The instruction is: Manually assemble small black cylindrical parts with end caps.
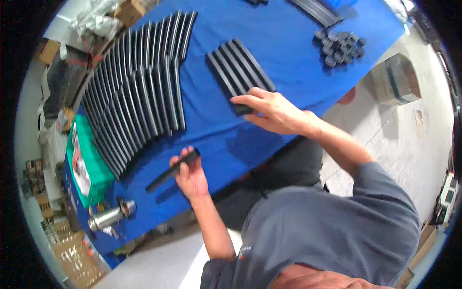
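Observation:
My left hand (191, 176) is closed round a short, straight black bar (166, 178), which it holds tilted above the near edge of the blue cloth. Farther right, my right hand (272, 111) reaches over a flat row of several matte black bars (236, 67) lying side by side. Its fingers and thumb pinch the near end of the row's left part; the hand hides the other near ends. To the left, glossy black tubes (154, 98) lie in two fanned rows, close together.
A blue cloth (207, 137) covers the table. Round black caps (339, 48) cluster at the far right, near more black bars (317, 12). A green bin (94, 168) and a shiny metal cylinder (106, 218) stand at the left edge. A cardboard box (397, 79) sits on the floor.

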`<state>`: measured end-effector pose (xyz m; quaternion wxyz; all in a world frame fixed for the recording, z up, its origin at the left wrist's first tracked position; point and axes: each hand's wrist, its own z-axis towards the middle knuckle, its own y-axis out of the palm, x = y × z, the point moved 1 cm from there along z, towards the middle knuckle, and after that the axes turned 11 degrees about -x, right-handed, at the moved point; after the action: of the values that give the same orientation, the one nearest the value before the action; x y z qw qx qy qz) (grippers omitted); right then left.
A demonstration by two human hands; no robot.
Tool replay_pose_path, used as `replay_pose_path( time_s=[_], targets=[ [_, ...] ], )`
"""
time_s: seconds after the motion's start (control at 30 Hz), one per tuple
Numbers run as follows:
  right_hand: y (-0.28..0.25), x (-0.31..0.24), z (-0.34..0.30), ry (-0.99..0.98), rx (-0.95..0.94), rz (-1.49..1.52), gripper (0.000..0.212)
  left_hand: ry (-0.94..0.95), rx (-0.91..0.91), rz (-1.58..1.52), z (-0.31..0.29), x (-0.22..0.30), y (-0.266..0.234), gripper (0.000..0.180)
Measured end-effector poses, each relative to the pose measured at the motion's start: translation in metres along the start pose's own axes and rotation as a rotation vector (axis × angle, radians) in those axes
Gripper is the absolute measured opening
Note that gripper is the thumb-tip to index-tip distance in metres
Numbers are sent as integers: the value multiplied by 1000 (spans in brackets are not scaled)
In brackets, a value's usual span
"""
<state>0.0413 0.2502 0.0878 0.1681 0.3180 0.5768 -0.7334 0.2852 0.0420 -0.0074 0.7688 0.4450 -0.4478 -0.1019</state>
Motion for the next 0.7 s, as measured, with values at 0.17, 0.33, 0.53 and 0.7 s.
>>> replay_pose_path(
  time_s=[0.17,0.33,0.53,0.7],
  targets=[
    [78,-13,66,-373,-167,246,35,102,135,-22,4,17,-21,24],
    [126,-15,101,-361,-192,360,37,99,192,96,7,15,-12,24],
    [120,-16,93,-231,-295,568,39,81,172,260,4,11,2,28],
    [114,-13,93,-258,-267,648,38,76,191,270,6,2,9,21]
  ],
)
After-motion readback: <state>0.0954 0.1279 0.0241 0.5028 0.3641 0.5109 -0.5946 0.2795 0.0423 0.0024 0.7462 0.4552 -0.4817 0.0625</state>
